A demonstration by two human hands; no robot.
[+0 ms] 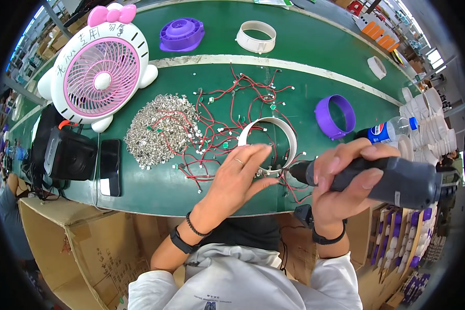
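Note:
A white plastic ring (pixel 290 138) stands tilted at the table's near middle, among red-and-black wires. My left hand (pixel 233 178) is at its near left edge, fingers and thumb closed about the rim; the fingertips cover part of it. My right hand (pixel 341 188) wraps round a dark grey electric screwdriver (pixel 400 182), held almost level. The driver's black nose points left at the ring's lower rim, where its tip seems to meet the edge. Any screw there is too small to make out. Several wires (pixel 231 108) with small green and white ends lie around the ring.
Left of the wires lies a heap of small metal parts (pixel 157 129), near a phone (pixel 110 168) and a pink-and-white fan (pixel 102 80). Purple rings (pixel 323 116), another white ring (pixel 243 42), a bottle (pixel 398 129) and stacked white rings (pixel 433 121) stand farther out. A cardboard box (pixel 93 243) sits below.

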